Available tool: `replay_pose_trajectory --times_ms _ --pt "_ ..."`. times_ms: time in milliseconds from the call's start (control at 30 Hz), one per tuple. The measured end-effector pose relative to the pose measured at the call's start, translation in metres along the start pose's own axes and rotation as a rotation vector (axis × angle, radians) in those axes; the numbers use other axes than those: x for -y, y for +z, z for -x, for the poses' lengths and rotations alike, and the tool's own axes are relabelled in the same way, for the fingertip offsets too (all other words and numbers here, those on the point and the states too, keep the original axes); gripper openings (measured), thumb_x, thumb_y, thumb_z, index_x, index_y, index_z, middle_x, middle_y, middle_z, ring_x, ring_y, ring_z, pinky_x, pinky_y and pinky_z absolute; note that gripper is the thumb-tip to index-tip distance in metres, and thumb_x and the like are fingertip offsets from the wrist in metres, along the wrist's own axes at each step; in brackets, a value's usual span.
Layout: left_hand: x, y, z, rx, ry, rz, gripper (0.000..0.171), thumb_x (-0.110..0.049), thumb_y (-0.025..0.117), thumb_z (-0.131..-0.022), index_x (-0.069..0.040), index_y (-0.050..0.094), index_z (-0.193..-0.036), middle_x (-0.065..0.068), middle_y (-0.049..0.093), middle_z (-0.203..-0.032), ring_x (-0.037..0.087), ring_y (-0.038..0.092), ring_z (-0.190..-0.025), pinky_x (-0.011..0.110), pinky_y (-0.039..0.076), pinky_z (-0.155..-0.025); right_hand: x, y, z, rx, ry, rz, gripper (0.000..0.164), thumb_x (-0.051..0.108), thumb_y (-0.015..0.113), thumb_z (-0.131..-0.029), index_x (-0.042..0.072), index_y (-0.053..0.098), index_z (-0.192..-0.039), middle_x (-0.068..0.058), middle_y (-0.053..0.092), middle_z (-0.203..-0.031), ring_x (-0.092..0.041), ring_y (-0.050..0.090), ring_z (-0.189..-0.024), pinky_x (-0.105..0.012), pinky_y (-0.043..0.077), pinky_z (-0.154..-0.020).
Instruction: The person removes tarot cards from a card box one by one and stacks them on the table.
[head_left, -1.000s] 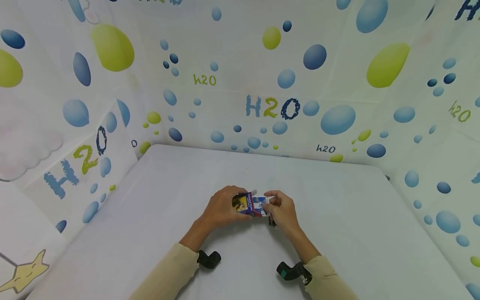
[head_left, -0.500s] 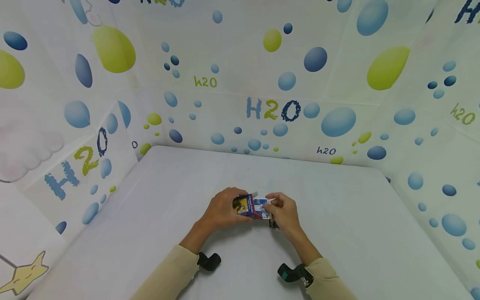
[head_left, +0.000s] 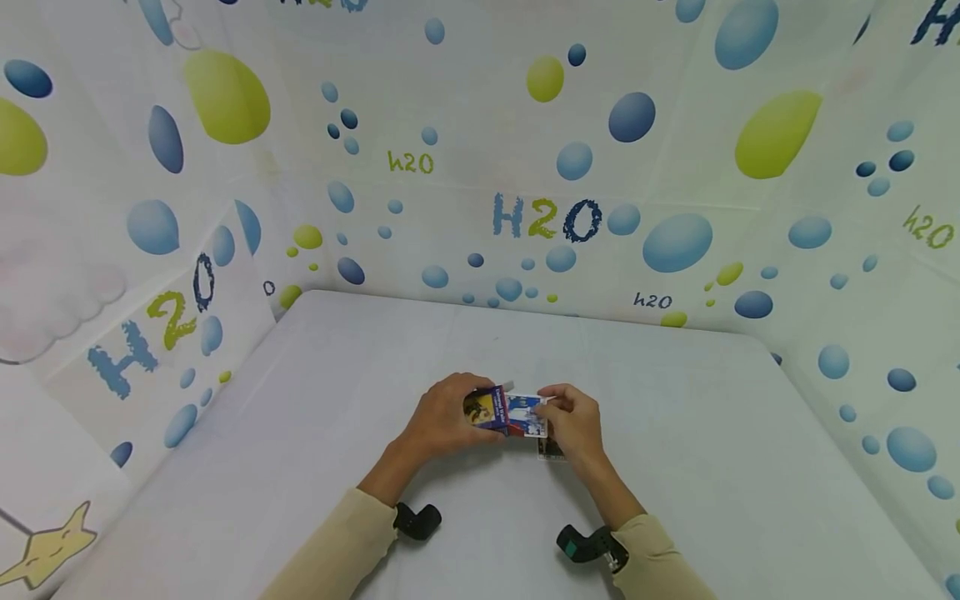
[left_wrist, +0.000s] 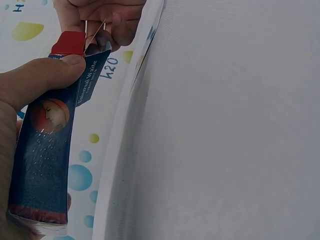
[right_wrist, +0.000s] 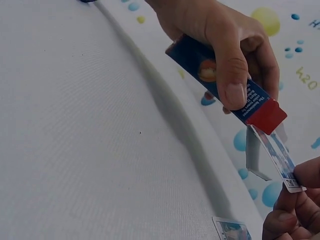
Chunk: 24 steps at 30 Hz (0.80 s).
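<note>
My left hand point(head_left: 441, 417) grips a dark blue tarot card box point(head_left: 482, 409), its fingers and thumb wrapped round the sides. In the left wrist view the narrow side of the box point(left_wrist: 47, 165) bears a round picture, and a red end flap point(left_wrist: 69, 43) stands open. A picture card point(head_left: 527, 415) sticks part-way out of the box's open end. My right hand point(head_left: 576, 423) pinches its outer edge, as the right wrist view shows at the card's lower end point(right_wrist: 280, 157). Another card point(head_left: 551, 451) lies on the table under my right hand, which partly covers it.
A white cloth-covered table point(head_left: 675, 458) spreads round both hands. Behind it hangs a white curtain point(head_left: 465, 100) printed with blue and green drops. Black wrist cameras sit at both sleeves, the left one point(head_left: 420, 522) and the right one point(head_left: 585, 543).
My right hand has shifted slightly to the right, and more of the card shows outside the box. My left hand holds the box almost in the same place.
</note>
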<state>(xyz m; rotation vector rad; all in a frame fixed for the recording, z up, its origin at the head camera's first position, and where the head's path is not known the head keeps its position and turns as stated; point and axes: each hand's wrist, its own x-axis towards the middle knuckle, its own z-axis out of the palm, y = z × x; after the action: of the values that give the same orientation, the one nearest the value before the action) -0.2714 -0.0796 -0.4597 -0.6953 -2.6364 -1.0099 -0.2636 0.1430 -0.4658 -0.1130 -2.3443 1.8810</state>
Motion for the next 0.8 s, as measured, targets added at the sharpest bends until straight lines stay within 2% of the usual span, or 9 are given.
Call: replay_pose_trajectory --times_ms 200,333,500,667,800 --pt "-0.001 -0.0017 0.0004 0.002 -0.024 -0.002 0.073 -0.042 0.095 -0.065 -0.016 0.067 -0.128 0.0 0.068 -0.123 0.018 0.061 -0.11 0.041 0.051 -0.098 -0.0004 -0.002 -0.0021 -0.039 0.026 -0.034 0.021 0.001 0.067 -0.086 -0.003 0.07 -0.107 -0.011 0.068 -0.082 -0.019 0.066 -0.071 -0.025 0.055 -0.057" --pt "-0.002 -0.0032 0.0005 0.003 -0.035 -0.004 0.073 -0.042 0.095 -0.066 -0.017 0.067 -0.129 0.001 0.068 -0.125 0.02 0.061 -0.112 0.042 0.05 -0.099 -0.0009 -0.0032 -0.0029 -0.072 0.024 -0.038 0.015 0.0 0.065 -0.086 -0.002 0.07 -0.1 -0.011 0.068 -0.082 -0.019 0.066 -0.068 -0.026 0.054 -0.054" --pt "-0.0014 -0.0031 0.0004 -0.007 -0.031 -0.002 0.074 -0.042 0.095 -0.066 -0.016 0.067 -0.129 0.001 0.068 -0.125 0.021 0.061 -0.112 0.043 0.05 -0.098 -0.0011 -0.0051 -0.0024 -0.107 0.016 -0.043 0.012 0.002 0.062 -0.086 -0.002 0.07 -0.093 -0.009 0.066 -0.076 -0.017 0.062 -0.062 -0.024 0.049 -0.048" --pt "-0.0001 -0.003 0.0006 -0.023 -0.027 -0.005 0.073 -0.042 0.095 -0.065 -0.015 0.068 -0.127 0.001 0.069 -0.124 0.02 0.062 -0.11 0.043 0.051 -0.097 -0.0022 -0.0067 -0.0016 -0.132 0.003 -0.011 0.01 0.003 0.061 -0.086 -0.002 0.069 -0.088 -0.006 0.06 -0.066 -0.015 0.051 -0.05 -0.024 0.041 -0.042" --pt "0.0013 -0.0028 -0.0001 -0.023 -0.017 -0.002 0.072 -0.043 0.095 -0.066 -0.015 0.069 -0.127 0.0 0.069 -0.122 0.017 0.061 -0.107 0.04 0.051 -0.093 -0.0029 -0.0066 -0.0011 -0.129 -0.004 0.001 0.011 0.003 0.06 -0.085 -0.003 0.069 -0.086 -0.006 0.062 -0.067 -0.016 0.051 -0.049 -0.024 0.04 -0.041"
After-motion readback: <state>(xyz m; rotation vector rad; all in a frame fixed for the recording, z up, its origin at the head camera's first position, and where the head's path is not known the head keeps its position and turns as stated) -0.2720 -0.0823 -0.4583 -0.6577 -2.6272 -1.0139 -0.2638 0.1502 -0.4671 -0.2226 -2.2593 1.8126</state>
